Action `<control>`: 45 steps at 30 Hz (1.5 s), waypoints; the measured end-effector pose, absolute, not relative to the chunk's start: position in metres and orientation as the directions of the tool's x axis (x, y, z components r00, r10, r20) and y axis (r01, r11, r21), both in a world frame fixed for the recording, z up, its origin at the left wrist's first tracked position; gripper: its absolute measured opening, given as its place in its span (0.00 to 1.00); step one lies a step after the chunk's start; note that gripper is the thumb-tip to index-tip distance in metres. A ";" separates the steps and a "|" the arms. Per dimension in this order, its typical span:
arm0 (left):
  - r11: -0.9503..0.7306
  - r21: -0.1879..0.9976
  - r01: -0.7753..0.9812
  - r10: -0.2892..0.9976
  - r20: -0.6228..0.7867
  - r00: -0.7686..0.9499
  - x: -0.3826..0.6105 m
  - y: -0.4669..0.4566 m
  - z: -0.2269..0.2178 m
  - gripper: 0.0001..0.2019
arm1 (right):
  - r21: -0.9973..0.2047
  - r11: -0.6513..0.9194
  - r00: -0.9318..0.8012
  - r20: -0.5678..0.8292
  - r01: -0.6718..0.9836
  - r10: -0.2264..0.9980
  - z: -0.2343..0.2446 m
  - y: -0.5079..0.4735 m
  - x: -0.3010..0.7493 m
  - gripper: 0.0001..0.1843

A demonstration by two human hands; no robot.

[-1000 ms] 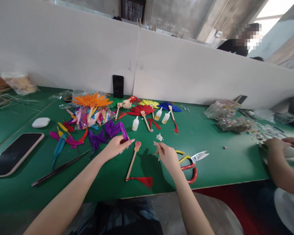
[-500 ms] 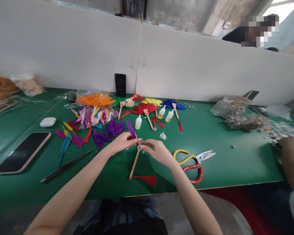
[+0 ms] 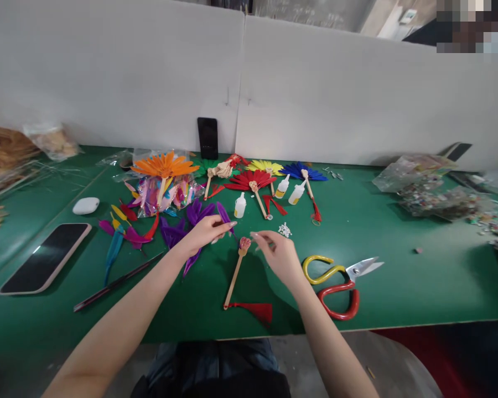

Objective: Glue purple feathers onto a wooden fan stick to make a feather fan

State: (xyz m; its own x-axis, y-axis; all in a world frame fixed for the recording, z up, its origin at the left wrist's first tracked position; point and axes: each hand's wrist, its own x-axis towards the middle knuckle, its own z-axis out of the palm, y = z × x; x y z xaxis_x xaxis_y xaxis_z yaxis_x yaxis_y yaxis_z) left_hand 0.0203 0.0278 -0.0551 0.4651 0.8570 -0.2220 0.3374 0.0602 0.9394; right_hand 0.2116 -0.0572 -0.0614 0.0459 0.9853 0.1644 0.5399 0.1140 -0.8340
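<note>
My left hand pinches a purple feather between thumb and fingers, to the left of a wooden fan handle. The handle lies on the green table with a small pinkish, shiny piece at its top and a red tassel at its lower end. Just right of that piece is my right hand, its fingers bent and slightly apart, with nothing visible in them. More purple feathers lie by my left hand. A little pile of white beads sits behind my right hand.
Scissors lie at right, tweezers and a phone at left. Behind are glue bottles, feather fans in orange, red and blue, and a second phone against the white partition.
My hands have moved apart from the handle's top, uncovering the pinkish piece. The purple feather has come away leftward with my left hand. The view has shifted, and the other person's hand has left it.
</note>
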 end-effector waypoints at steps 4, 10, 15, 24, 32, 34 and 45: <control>0.187 0.914 0.360 0.843 -0.337 0.420 0.020 0.033 -0.068 0.18 | -0.700 0.196 0.131 0.383 0.686 0.914 -0.077 -0.081 0.218 0.14; 0.228 0.867 0.443 0.799 -0.427 0.424 0.032 0.036 -0.076 0.18 | -0.437 0.341 -0.148 0.417 0.832 0.897 -0.098 -0.106 0.206 0.23; 0.221 0.867 0.446 0.797 -0.424 0.430 0.028 0.037 -0.078 0.20 | -0.327 0.308 -0.198 0.328 0.894 0.924 -0.103 -0.108 0.202 0.32; 0.228 0.878 0.421 0.805 -0.413 0.425 0.022 0.038 -0.080 0.18 | -0.286 0.295 -0.211 0.289 0.912 0.934 -0.106 -0.106 0.201 0.35; 0.246 0.877 0.413 0.815 -0.418 0.402 0.020 0.037 -0.084 0.17 | -0.333 0.285 -0.180 0.311 0.899 0.933 -0.108 -0.106 0.201 0.40; 0.235 0.875 0.424 0.812 -0.416 0.410 0.020 0.037 -0.085 0.17 | -0.335 0.303 -0.199 0.311 0.892 0.929 -0.108 -0.105 0.201 0.41; 0.216 0.863 0.458 0.826 -0.411 0.386 0.022 0.037 -0.089 0.18 | -0.285 0.324 -0.258 0.245 0.902 0.934 -0.104 -0.104 0.201 0.36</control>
State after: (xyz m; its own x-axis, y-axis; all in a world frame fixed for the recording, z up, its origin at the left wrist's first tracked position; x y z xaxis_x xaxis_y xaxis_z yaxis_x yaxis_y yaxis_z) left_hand 0.0223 0.0366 -0.0893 0.3862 0.8257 -0.4112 0.4575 0.2156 0.8627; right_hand 0.2012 -0.1037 -0.1041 -0.2582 0.9345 0.2451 0.9021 0.3240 -0.2850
